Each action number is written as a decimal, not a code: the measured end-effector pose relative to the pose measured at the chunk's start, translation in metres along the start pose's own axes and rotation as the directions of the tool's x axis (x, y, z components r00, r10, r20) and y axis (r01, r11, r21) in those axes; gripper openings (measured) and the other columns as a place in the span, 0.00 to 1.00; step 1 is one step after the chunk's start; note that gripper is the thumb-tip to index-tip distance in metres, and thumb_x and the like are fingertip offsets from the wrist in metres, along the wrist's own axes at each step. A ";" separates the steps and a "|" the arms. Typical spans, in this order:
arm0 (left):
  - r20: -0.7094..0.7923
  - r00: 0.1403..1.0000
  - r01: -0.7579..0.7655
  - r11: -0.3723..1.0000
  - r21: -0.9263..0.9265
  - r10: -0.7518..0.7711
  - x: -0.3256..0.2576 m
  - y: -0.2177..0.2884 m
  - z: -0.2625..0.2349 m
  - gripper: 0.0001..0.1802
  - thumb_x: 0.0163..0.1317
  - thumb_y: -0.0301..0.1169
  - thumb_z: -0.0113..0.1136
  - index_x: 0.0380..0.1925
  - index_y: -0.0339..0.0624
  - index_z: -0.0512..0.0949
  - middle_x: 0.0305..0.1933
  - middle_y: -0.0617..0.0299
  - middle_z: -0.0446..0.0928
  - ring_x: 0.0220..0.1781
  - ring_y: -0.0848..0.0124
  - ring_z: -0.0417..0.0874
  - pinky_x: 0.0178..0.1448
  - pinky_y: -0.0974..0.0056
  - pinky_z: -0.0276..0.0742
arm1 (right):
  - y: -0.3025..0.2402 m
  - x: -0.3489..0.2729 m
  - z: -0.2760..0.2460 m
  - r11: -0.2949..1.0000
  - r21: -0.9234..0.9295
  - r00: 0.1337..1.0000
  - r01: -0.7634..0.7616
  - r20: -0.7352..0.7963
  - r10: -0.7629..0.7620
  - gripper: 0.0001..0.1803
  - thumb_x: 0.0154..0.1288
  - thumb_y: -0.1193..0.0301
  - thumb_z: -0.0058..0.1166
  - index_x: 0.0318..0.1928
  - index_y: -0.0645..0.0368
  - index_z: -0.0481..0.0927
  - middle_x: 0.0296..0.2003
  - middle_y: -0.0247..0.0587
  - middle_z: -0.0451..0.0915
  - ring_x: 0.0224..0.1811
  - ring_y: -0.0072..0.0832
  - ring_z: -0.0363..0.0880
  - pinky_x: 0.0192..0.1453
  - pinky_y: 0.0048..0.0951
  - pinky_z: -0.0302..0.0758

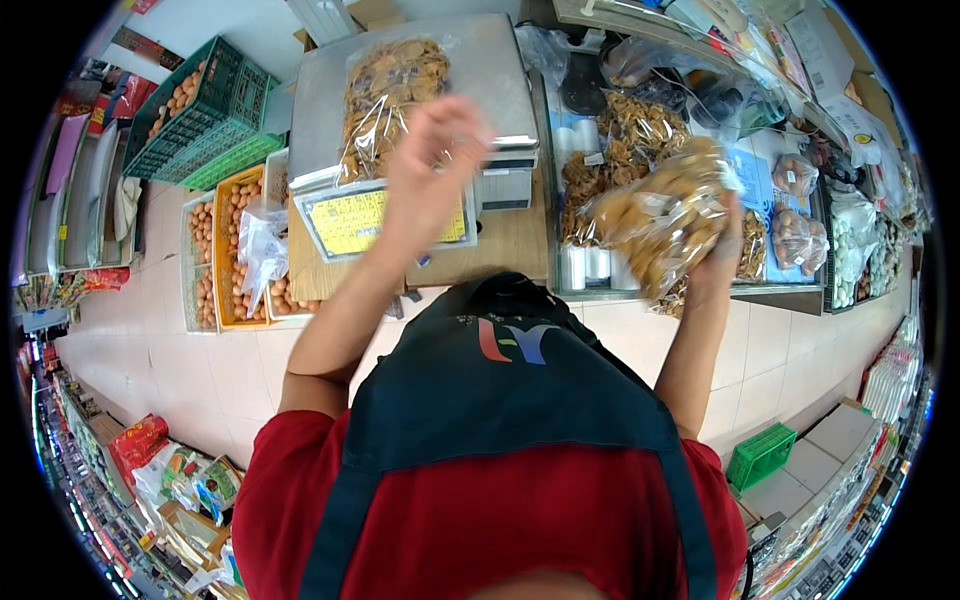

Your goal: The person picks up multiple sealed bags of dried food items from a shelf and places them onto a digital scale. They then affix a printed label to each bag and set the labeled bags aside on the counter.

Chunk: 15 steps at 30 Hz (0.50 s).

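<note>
My right hand grips a clear plastic bag of tan, lumpy dried food and holds it up at the right. Its thumb side presses against the bag's outer edge. On the flat metal top of a weighing scale lies another clear bag of brown dried pieces. Over that bag's right side hovers my left hand, blurred, with fingers that look bent. Whether it touches the bag or the scale is unclear. A yellow printed sheet in a frame leans at the scale's front, partly behind my left forearm.
Beyond the raised bag, a display counter holds more bagged dried goods and bags of round items. Egg trays and stacked green crates stand at the left. A green basket sits at the lower right.
</note>
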<state>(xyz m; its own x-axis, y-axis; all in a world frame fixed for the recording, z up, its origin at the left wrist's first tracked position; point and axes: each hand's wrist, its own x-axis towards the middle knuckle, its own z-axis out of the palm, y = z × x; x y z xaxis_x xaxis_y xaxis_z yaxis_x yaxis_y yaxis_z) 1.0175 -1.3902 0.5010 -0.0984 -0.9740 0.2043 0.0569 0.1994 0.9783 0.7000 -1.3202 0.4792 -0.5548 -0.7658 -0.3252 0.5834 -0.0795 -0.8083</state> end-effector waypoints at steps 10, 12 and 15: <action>-0.223 0.972 0.191 0.786 0.588 -0.069 0.087 -0.027 -0.135 0.50 0.51 0.57 0.65 0.60 0.25 0.64 0.57 0.41 0.71 0.59 0.59 0.74 0.60 0.60 0.70 | 0.053 0.007 -0.008 0.987 0.019 0.988 -0.157 0.006 0.157 0.25 0.65 0.58 0.56 0.55 0.62 0.71 0.46 0.48 0.78 0.41 0.34 0.80 0.44 0.29 0.79; -0.195 0.955 0.298 0.735 0.609 -0.225 0.092 -0.027 -0.130 0.55 0.46 0.59 0.68 0.61 0.23 0.62 0.56 0.38 0.71 0.58 0.59 0.75 0.58 0.59 0.72 | 0.091 -0.006 0.014 0.924 -0.275 0.918 -0.266 0.221 0.330 0.18 0.66 0.61 0.56 0.49 0.60 0.75 0.39 0.42 0.81 0.33 0.27 0.80 0.36 0.24 0.75; -0.088 0.938 0.327 0.773 0.544 -0.336 0.101 -0.036 -0.126 0.67 0.36 0.61 0.73 0.64 0.19 0.55 0.53 0.34 0.72 0.56 0.54 0.77 0.57 0.57 0.75 | 0.143 -0.021 0.058 0.739 -0.518 0.756 -0.430 0.240 0.608 0.17 0.64 0.62 0.58 0.48 0.58 0.77 0.37 0.36 0.83 0.31 0.24 0.80 0.32 0.21 0.73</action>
<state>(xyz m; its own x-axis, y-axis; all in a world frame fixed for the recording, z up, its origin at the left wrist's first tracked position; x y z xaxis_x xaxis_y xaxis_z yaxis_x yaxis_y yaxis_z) 1.1309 -1.5090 0.4818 -0.0244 -0.9899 -0.1399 -0.5285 -0.1060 0.8423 0.8293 -1.3529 0.3987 0.0779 -0.7810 -0.6196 0.3629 0.6011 -0.7120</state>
